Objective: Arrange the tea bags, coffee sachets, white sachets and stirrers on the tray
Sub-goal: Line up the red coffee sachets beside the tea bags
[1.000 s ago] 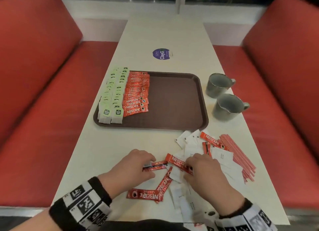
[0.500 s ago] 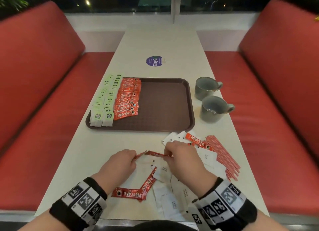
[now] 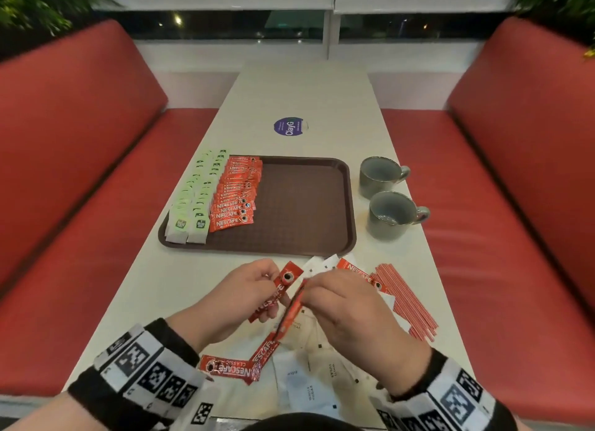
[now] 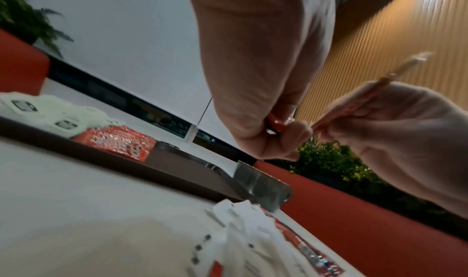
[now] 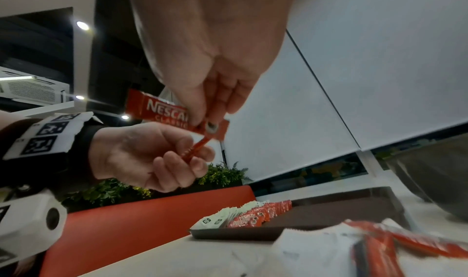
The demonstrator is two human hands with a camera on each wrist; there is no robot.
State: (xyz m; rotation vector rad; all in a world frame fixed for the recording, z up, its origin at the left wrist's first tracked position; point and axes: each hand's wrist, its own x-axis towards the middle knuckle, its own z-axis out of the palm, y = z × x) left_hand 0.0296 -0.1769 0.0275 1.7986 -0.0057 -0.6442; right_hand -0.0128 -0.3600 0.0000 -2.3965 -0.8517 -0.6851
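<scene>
My left hand pinches a red coffee sachet, lifted off the table with its printed face up. My right hand pinches a second coffee sachet, seen edge-on, right beside the first. On the brown tray, rows of tea bags and coffee sachets fill the left side. Loose coffee sachets, white sachets and red stirrers lie on the table near me. The wrist views show the left hand and the right hand each pinching red foil.
Two grey cups stand to the right of the tray. A purple sticker lies farther up the white table. Red benches flank the table on both sides. The tray's right half is bare.
Both hands have risen off the table, each with a coffee sachet picked from the loose pile. The sachets have turned from lying flat to nearly upright between the hands.
</scene>
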